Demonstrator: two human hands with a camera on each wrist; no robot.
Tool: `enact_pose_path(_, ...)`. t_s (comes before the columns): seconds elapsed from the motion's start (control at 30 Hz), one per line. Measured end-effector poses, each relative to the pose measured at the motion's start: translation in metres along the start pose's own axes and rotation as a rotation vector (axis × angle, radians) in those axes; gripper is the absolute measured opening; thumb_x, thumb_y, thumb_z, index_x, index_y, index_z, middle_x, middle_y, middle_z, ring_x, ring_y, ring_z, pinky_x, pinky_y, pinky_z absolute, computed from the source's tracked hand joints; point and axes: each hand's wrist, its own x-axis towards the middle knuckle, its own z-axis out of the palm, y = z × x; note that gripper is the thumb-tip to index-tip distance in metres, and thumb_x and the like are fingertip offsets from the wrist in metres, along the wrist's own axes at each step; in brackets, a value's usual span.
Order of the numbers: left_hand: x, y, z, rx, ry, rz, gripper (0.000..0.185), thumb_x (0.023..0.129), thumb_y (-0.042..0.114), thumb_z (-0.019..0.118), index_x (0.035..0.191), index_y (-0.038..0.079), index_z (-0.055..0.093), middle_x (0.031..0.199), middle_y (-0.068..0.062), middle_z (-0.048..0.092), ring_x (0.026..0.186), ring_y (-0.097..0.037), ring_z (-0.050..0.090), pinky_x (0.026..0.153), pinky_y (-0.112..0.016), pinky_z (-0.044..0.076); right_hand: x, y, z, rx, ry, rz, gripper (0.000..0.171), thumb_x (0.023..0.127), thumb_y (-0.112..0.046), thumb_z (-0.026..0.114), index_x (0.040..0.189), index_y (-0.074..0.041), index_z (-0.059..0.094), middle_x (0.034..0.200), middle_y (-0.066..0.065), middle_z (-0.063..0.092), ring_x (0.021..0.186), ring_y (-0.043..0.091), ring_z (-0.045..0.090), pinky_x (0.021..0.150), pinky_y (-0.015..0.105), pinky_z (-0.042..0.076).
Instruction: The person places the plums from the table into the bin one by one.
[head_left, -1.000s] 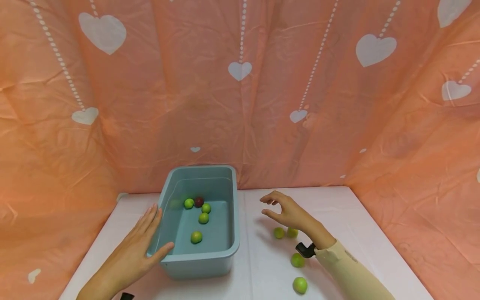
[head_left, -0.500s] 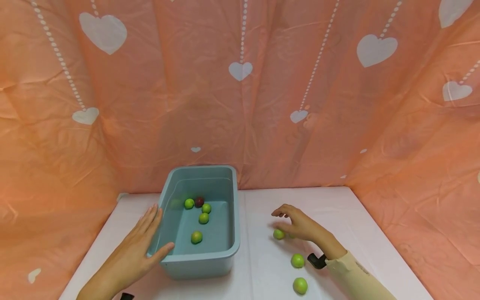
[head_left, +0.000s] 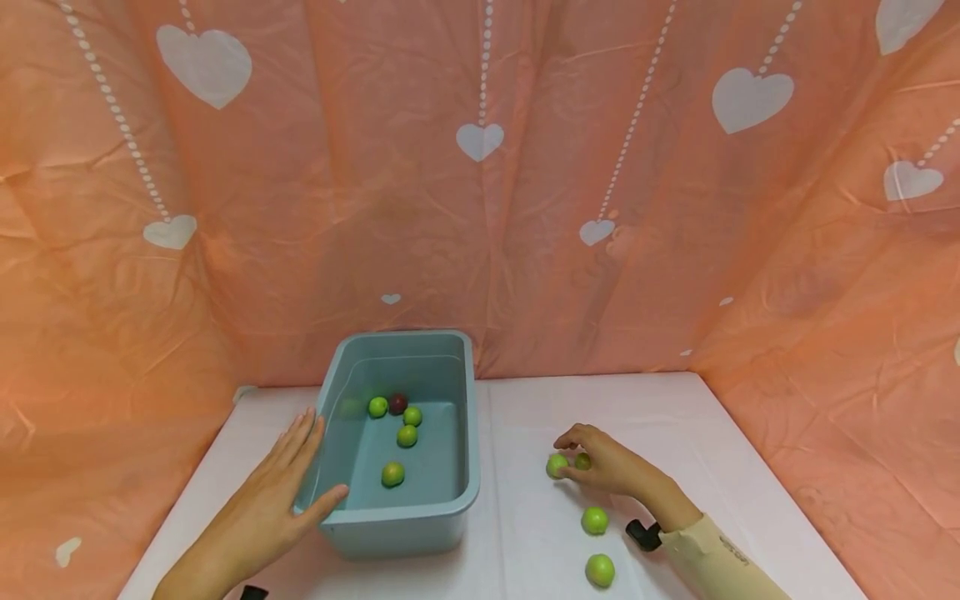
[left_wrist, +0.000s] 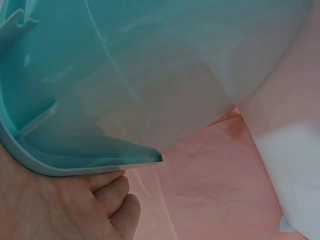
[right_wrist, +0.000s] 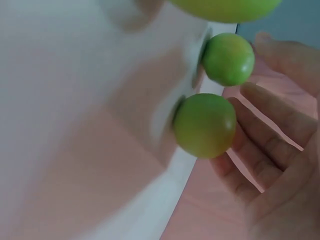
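My right hand [head_left: 607, 462] is low over two small round green fruits on the white tabletop, its fingers loosely bent and apart. In the head view the thumb tip overlaps the left green fruit [head_left: 557, 465], while the right green fruit [head_left: 582, 461] is partly covered by the hand. The right wrist view has fingers reaching beside a smooth green fruit [right_wrist: 205, 125] with a reddish blush and a second green fruit [right_wrist: 229, 59] near the thumb. My left hand [head_left: 258, 500] rests along the left side of a blue-grey plastic bin [head_left: 397, 512], fingers straight, thumb over the near corner.
Inside the bin lie several green fruits [head_left: 393, 474] and one dark red fruit [head_left: 398, 404]. Toward the front of the white tabletop [head_left: 525, 533] are a green fruit [head_left: 595, 521] and another green fruit [head_left: 600, 571]. An orange-pink heart-print curtain [head_left: 540, 275] encloses the back and sides.
My right hand has moved right, toward me and down, from above the table to the two fruits. The left hand and the bin have stayed in place.
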Motion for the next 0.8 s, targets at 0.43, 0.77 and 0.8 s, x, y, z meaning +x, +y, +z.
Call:
enact_pose_path(0.43, 0.0003, -0.0003, -0.0006, 0.006, 0.01, 0.015, 0.1, 0.103, 0.058, 0.065, 0.171, 0.003, 0.018, 0.18, -0.014, 0.006, 0.166, -0.036, 0.005, 0.124, -0.07, 0.024, -0.0012, 0.0042, 0.0059, -0.041, -0.015, 0.023, 0.03, 0.095, -0.023, 0.085, 0.12, -0.011, 0.074, 0.113, -0.007, 0.066, 0.105, 0.017, 0.063, 0.094, 0.037, 0.056)
enact_pose_path(0.77, -0.0003, -0.001, 0.0002, 0.009, 0.009, 0.015, 0.099, 0.104, 0.059, 0.064, 0.172, 0.003, 0.017, 0.18, -0.015, 0.006, 0.166, -0.036, 0.005, 0.124, -0.069, 0.023, 0.0004, 0.0058, 0.0083, -0.058, -0.014, 0.026, 0.027, 0.096, -0.022, 0.084, 0.119, -0.013, 0.073, 0.113, -0.008, 0.065, 0.106, 0.014, 0.063, 0.095, 0.037, 0.057)
enact_pose_path(0.8, -0.0004, -0.0007, 0.0, 0.007, 0.008, 0.011, 0.099, 0.104, 0.059, 0.064, 0.172, 0.003, 0.017, 0.18, -0.014, 0.006, 0.166, -0.035, 0.004, 0.125, -0.068, 0.022, 0.0007, 0.005, 0.0081, -0.057, -0.009, 0.027, 0.026, 0.097, -0.021, 0.084, 0.119, -0.013, 0.074, 0.113, -0.008, 0.066, 0.106, 0.015, 0.064, 0.095, 0.037, 0.057)
